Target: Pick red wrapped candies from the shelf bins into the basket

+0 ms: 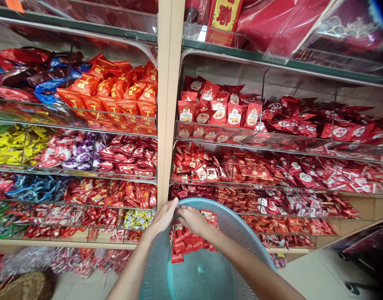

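My left hand (165, 215) is at the far left rim of a round blue plastic basket (254, 233). Its fingers are pressed together, pointing up and to the right. Just beside it, over the inside of the basket, my right hand (194, 219) has its fingers curled in toward the left hand. Where the two hands meet, the fingertips are partly hidden, and I cannot make out what lies between them. Below the right hand, a pile of small red candy packets (191, 243) with dark characters on pale labels rests in the basket.
Shelves with clear dividers hold many wrapped sweets, including orange-red packets (106, 102) on the left and red biscuit packets (218, 110) on the right. A wooden upright (169, 104) parts the shelves. A woven basket (25, 287) stands low left; wheels (352, 287) show low right.
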Motion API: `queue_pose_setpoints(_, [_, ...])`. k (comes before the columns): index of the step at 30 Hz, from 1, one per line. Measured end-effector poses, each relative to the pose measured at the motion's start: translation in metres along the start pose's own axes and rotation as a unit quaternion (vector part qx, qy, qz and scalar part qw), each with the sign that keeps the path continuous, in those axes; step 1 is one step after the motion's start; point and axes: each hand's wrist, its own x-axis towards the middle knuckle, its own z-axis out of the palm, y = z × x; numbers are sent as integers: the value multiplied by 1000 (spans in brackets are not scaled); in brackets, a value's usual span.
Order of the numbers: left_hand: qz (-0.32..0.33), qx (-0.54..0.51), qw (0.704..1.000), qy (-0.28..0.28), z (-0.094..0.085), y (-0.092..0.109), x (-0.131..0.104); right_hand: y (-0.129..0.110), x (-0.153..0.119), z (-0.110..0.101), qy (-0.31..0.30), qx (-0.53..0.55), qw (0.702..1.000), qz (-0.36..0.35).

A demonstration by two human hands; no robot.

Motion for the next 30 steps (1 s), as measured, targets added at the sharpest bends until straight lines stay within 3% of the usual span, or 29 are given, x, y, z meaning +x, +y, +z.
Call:
queue_pose_setpoints(4, [10,-13,1000,-2,-1,1,-1,-22,-5,-35,54,-147,985,-65])
queue_pose_setpoints(7, [-15,5,1000,4,-1,1,-1,-42,2,-73,125,-133,977,-109])
queue_pose_setpoints(11, [-29,14,999,1,-1,0,-1,-55,36,-115,209,-108,960,-152])
queue_pose_setpoints(14, [-28,11,1000,0,-2,0,-2,-49,68,-129,158,-133,972,-115])
queue_pose_setpoints(19, [-38,8,999,-1,-3,1,-3,-37,101,-127,47,-177,981,-56])
queue_pose_setpoints(30, [-46,5,999,0,-3,1,-4,-37,108,-128,-21,-255,966,-25])
